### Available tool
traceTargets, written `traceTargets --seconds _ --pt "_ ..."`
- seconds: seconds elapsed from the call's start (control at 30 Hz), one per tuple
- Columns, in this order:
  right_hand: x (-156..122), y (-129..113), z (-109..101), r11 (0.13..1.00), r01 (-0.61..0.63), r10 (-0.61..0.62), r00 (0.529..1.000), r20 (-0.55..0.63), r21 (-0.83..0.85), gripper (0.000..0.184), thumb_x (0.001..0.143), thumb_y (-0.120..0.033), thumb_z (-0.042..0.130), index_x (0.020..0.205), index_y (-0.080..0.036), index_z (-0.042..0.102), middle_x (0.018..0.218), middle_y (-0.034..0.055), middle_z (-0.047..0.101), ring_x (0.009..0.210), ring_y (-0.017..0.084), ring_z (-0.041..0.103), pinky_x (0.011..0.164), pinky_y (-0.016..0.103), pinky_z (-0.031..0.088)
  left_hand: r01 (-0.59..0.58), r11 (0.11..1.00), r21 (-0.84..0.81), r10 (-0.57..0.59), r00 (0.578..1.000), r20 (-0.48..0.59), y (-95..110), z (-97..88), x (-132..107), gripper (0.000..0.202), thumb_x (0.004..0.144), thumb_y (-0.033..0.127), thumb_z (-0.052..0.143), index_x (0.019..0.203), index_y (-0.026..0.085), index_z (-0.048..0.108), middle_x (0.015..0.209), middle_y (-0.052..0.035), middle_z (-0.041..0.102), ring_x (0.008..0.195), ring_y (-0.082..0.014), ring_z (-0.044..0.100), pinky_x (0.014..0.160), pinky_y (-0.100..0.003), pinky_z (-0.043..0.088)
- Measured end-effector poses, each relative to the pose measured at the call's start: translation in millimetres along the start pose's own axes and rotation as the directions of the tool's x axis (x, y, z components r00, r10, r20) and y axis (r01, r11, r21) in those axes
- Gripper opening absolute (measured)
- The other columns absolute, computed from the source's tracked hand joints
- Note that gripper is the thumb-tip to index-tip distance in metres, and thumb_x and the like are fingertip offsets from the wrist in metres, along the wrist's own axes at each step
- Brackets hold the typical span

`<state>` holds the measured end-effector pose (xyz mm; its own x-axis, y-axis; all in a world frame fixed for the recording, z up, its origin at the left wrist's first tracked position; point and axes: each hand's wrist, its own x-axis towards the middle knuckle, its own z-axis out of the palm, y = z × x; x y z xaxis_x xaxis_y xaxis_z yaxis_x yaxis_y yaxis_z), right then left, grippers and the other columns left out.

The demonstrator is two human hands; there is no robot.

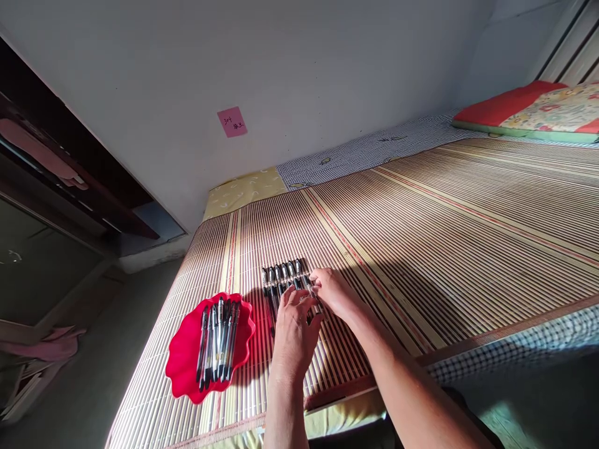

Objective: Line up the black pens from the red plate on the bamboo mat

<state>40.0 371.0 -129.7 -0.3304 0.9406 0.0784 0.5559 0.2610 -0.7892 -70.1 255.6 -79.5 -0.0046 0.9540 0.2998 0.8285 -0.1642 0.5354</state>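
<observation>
Several black-capped pens (277, 272) lie side by side in a row on the bamboo mat, caps toward the wall. Over the lower part of this row is my left hand (296, 327), its fingers bent and apart, with the thumb spread to the right; it hides parts of the pens. At the row's right end, my right hand (331, 290) has its fingertips drawn together on the rightmost pen (307, 282). To the left, a red scalloped plate (182, 355) holds a bundle of similar clear and black pens (219, 343).
The striped bamboo mat (412, 231) covers a bed against a white wall. A pink note (232, 121) is stuck on the wall. A red and floral folded quilt or pillow (519, 112) lies at the far right. Dark furniture (56, 125) stands on the left.
</observation>
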Motion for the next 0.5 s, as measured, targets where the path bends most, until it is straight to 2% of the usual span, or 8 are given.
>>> traceTargets --seconds 0.2,0.37,0.43,0.5 --pt "-0.9 -6.3 -6.7 1.000 -0.024 0.024 1.000 -0.001 -0.017 0.019 0.083 -0.003 0.063 0.091 -0.016 0.075 0.075 0.0035 0.073 0.065 0.014 0.063 0.057 0.023 0.037 0.004 1.000 -0.018 -0.003 0.999 0.049 1.9 -1.9 1.3 0.027 0.086 0.006 0.072 0.106 0.024 0.077 0.135 -0.0049 0.070 0.143 -0.0323 0.047 0.118 -0.060 0.042" --pt "-4.1 -12.9 -15.6 0.999 -0.024 0.024 1.000 -0.004 -0.040 0.016 0.083 -0.003 0.063 0.082 -0.014 0.074 0.065 0.0010 0.066 0.062 0.015 0.059 0.057 0.025 0.034 0.029 1.000 -0.010 -0.029 0.999 0.021 -3.8 -1.3 0.8 0.024 0.089 0.009 0.070 0.107 0.022 0.077 0.133 -0.0059 0.072 0.143 -0.0325 0.047 0.116 -0.058 0.044" --pt "-6.7 -14.4 -18.7 0.999 -0.015 0.015 1.000 -0.009 -0.033 0.013 0.085 -0.005 0.065 0.085 -0.014 0.074 0.066 0.0008 0.066 0.062 0.015 0.059 0.057 0.025 0.034 0.015 1.000 -0.017 -0.016 0.999 -0.031 -9.3 -4.1 0.6 0.021 0.090 0.011 0.068 0.106 0.022 0.077 0.129 -0.0066 0.073 0.140 -0.0322 0.050 0.115 -0.058 0.045" --pt "-9.1 -14.9 -20.3 1.000 0.011 -0.011 1.000 -0.021 -0.012 0.013 0.086 -0.010 0.069 0.097 -0.015 0.075 0.075 0.0015 0.070 0.068 0.016 0.062 0.059 0.025 0.037 0.018 1.000 -0.018 -0.020 0.990 -0.138 -15.1 -9.9 0.6 0.018 0.093 0.015 0.064 0.105 0.022 0.076 0.122 -0.0077 0.074 0.131 -0.0311 0.057 0.112 -0.057 0.046"
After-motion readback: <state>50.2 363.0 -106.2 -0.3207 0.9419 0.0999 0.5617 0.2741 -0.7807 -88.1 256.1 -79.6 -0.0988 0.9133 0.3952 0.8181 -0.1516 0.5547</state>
